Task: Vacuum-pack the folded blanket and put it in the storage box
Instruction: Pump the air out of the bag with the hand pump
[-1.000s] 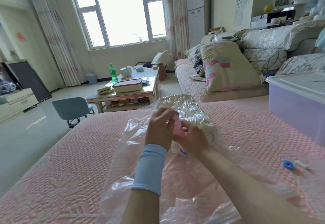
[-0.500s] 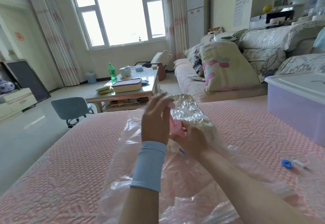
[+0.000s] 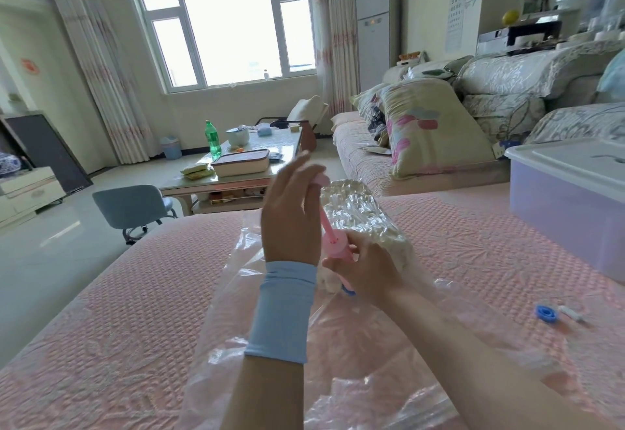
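- On the pink bedspread (image 3: pixel 101 328) lies the clear bag (image 3: pixel 236 294), its near end cut off by the frame!
- Blanket (image 3: pixel 362 216) sits inside the bag's far end, white and wrinkled tight, partly hidden behind both hands.
- Left hand (image 3: pixel 291 216) is raised at the pump (image 3: pixel 334 247) handle's top, back to us, so the grip itself is hidden.
- Right hand (image 3: pixel 365 270) wraps round the pink barrel; the nozzle is barely visible.
- Storage box (image 3: pixel 568 199), lid on, stands far right, cropped.
- Blue cap (image 3: pixel 546 313) lies beside a small white piece, too small to name.
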`<state>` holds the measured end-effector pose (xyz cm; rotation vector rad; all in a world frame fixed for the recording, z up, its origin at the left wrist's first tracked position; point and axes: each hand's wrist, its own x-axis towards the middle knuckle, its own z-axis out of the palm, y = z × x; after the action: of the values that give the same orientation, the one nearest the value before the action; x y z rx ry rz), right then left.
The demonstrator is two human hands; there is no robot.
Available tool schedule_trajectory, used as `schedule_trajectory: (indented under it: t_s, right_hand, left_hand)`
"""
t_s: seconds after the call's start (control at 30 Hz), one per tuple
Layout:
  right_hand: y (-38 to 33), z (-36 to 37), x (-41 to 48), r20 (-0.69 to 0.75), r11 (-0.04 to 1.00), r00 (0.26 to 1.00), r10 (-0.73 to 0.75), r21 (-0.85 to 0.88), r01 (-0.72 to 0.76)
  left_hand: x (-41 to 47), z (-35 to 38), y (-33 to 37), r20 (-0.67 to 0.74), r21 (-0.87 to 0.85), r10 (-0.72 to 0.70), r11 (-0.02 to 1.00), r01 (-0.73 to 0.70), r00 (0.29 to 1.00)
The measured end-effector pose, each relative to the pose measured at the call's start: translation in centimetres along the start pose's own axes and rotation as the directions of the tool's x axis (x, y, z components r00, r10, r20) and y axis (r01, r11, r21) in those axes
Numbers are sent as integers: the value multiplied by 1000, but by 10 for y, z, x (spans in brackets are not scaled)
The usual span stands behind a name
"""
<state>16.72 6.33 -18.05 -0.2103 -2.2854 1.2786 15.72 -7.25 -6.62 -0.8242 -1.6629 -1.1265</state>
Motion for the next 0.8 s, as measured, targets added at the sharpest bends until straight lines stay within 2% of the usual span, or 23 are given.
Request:
schedule_trajectory:
  t_s: [0.03,0.1,0.13,0.17,0.23,0.33,0.43,0.47,0.5,0.57,0.63,0.67,0.7,0.73,0.8]
  right_hand:
    - [-1,0,0,-5,1000,1000,-1,3,1]
    - [0,-1,1,-15,1000,1000,-4,16,5]
    - [-1,-2,1,-15,1000,1000,-4,14,4]
    - [-1,-2,1,-14,1000,1000,-4,10,4]
    - [1,-2,1,-17,1000,1000,-9,14,9]
    - [1,-2,2,-17,1000,1000,-14,26,14]
    - [0,0,2,-8,1000,1000,-19,20,19]
    - [-1,0,1,-4,1000,1000,-16,17,16]
    - [-1,1,1,1,1000,1000,-13,12,13]
    - [-2,2,0,-1,1000,1000,-11,-5,11]
    - [-3,0,0,-14,1000,1000,-12,-10,11]
    - [-4,0,0,-18,1000,1000,-15,-11,15]
    - [-3,-1,0,-21,1000,1000,-16,-10,16]
    - [-3,-1,0,-25,1000,1000,-16,-9,16]
    - [-1,-2,0,-30,1000,999,-14,-1,14]
  left_hand:
    - [-11,5,-3,117,3,-46,999,46,992]
    - [-33,12,-9,390,19,-181,982,189,903]
    - [-39,14,-11,470,36,-231,969,243,852]
    - [-41,14,-11,494,49,-254,963,265,831]
    - [-33,11,-8,437,51,-217,975,217,873]
    - [-5,-2,4,200,28,-38,999,34,979]
    - [15,-12,9,-51,12,35,999,-35,998]
    - [15,-10,7,-92,10,37,999,-36,995]
    - [10,-6,4,-88,11,22,1000,-21,996]
    - [-8,3,-2,73,8,-70,998,69,995]
    - [-28,11,-8,335,26,-197,980,199,922]
    - [-34,12,-10,421,47,-237,970,240,875]
    - [-35,13,-10,456,64,-248,967,246,855]
    - [-32,12,-8,448,69,-233,971,227,863]
    - [-17,6,-2,354,60,-148,989,135,924]
